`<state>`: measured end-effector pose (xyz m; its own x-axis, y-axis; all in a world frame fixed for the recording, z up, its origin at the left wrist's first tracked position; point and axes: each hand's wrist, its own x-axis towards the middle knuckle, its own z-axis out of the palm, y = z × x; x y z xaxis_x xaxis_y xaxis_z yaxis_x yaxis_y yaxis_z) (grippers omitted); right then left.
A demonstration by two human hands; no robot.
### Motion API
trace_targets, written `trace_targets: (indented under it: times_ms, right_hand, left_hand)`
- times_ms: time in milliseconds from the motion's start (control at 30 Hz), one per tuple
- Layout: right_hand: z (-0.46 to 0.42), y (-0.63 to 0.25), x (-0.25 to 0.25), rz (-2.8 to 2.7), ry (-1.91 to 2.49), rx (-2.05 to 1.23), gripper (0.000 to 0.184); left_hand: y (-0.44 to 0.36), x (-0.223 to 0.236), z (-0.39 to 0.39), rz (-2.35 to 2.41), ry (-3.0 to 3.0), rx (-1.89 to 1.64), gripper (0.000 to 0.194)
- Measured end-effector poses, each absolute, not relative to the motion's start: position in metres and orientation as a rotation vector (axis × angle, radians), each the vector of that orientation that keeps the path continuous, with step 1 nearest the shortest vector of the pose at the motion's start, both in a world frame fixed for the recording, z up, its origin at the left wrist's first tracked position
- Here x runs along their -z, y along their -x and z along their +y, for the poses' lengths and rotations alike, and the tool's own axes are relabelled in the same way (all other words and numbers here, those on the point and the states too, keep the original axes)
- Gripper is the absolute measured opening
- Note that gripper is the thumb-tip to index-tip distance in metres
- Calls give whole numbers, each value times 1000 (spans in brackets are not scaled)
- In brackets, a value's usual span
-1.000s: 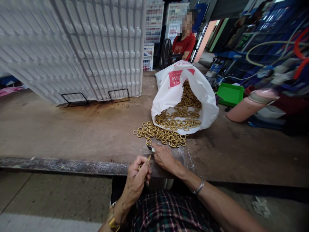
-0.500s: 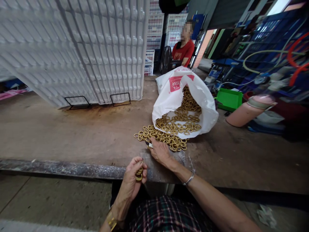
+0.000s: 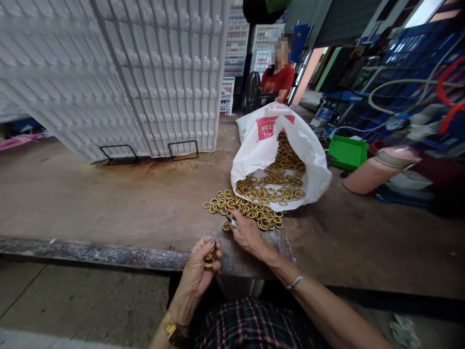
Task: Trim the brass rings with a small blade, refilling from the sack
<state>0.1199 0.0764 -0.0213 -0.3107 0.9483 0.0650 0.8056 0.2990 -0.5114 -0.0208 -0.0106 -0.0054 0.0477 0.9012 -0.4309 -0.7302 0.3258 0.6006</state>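
Observation:
My left hand [image 3: 201, 264], by the table's front edge, is closed around several brass rings [image 3: 209, 261]. My right hand [image 3: 249, 236] grips a small tool with a dark pointed tip and a white part [image 3: 231, 221]; its exact kind is not clear. A single brass ring [image 3: 225, 226] lies under the tip, at the near side of the loose ring pile [image 3: 247, 207]. Behind the pile, a white plastic sack [image 3: 250, 145] with red print lies on its side. Its mouth faces me, and many more rings fill it.
White ribbed plastic panels [image 3: 170, 82] stand in black wire holders [image 3: 183, 150] on the wooden table [image 3: 145, 203]. To the right are a green tray [image 3: 348, 152] and a pink bottle [image 3: 379, 169]. Beyond the table sits a person in red [image 3: 278, 82], near a black fan [image 3: 252, 92].
My left hand has shifted slightly left and turned, showing the rings in its fingers. My right hand reached up to the pile with the tool, then drew back a little toward me.

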Motion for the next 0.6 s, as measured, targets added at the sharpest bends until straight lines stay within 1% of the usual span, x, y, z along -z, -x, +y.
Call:
trace_targets:
  times_ms: [100,233,400,600]
  right_hand:
    - [68,-123,19,-2076,1402,-728,5]
    - [58,-124,13,-1943,1235,-946,10]
    - [51,-122,10,-1869,1143,-1085,12]
    - [50,-120,13,-1804,1131,-1175,12]
  left_hand:
    - [16,8,-8,969,-347,-1304,30]
    - [7,11,-6,1165,-512,-1302,36]
    - [4,15,-2,1304,-659,-1268,37]
    - [5,14,2,1287,-750,-1211,34]
